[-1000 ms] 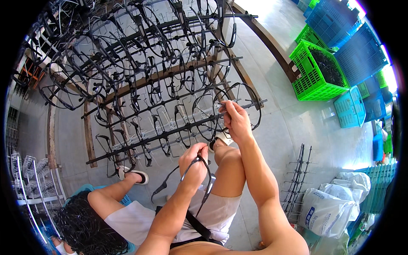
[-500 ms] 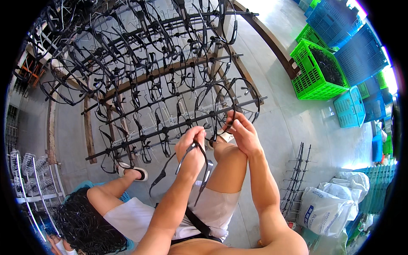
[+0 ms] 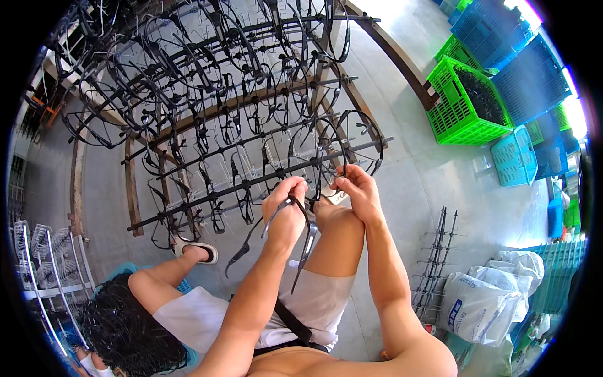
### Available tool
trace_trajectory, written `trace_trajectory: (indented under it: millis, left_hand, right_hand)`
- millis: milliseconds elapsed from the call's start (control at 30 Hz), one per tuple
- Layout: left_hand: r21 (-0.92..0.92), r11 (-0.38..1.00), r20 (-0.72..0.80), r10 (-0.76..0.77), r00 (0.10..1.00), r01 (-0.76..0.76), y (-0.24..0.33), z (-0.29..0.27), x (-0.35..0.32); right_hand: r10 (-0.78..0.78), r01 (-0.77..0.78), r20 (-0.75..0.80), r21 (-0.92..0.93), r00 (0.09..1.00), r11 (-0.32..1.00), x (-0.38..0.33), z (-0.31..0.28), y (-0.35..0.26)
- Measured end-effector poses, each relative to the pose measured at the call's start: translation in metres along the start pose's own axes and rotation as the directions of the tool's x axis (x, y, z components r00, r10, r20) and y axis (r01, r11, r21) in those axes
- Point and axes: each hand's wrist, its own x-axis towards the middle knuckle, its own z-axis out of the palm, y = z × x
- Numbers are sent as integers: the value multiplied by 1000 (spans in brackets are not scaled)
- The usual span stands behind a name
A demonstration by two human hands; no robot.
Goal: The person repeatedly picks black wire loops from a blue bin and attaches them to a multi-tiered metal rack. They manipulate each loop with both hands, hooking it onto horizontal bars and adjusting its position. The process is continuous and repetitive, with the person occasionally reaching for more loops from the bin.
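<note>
Now the black spectacle frame (image 3: 323, 151) is in the right hand (image 3: 358, 190), just in front of the rack's lower rail (image 3: 213, 196), its thin curve rising from the fingertips past the rail's right end. That grip is pinched on the frame, thumb against finger. A second ago the right hand was higher, up at the rail; it has since come down and turned, leaving both hands close together, so the piece seems now within reach of either. The left hand (image 3: 286, 210), just beside it, has its fingers curled shut, carrying a hanging frame (image 3: 309, 242) whose arms dangle beside the wrist. What its fingertips pinch is too small to tell, and the back of the hand hides how that frame is held. Whether the right-hand frame touches the rail is unclear, since dark lines overlap there. Beyond, more frames crowd the rack, blurring together and cut off at the upper left. A dark heap (image 3: 125, 330) lies by the left knee, a green crate (image 3: 445, 129) farther right.
</note>
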Motion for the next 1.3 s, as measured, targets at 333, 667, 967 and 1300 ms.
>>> trace_trajectory:
  millis: [333,667,967,1300]
  left_hand:
    - [84,994,0,72,997,-72,-7,0,-3]
    - [-682,631,312,-205,928,369,6,-53,-30]
    - [-715,562,408,-145,901,415,14,-72,-39]
    - [-477,759,766,110,634,444,-5,-91,-58]
  right_hand:
    - [-8,11,-24,96,1000,995,-2,10,-2]
    - [-585,364,33,-811,810,458,-70,71,-39]
    - [260,-237,313,-110,913,965,-88,87,-40]
    - [520,-666,502,164,691,728,-83,63,-60]
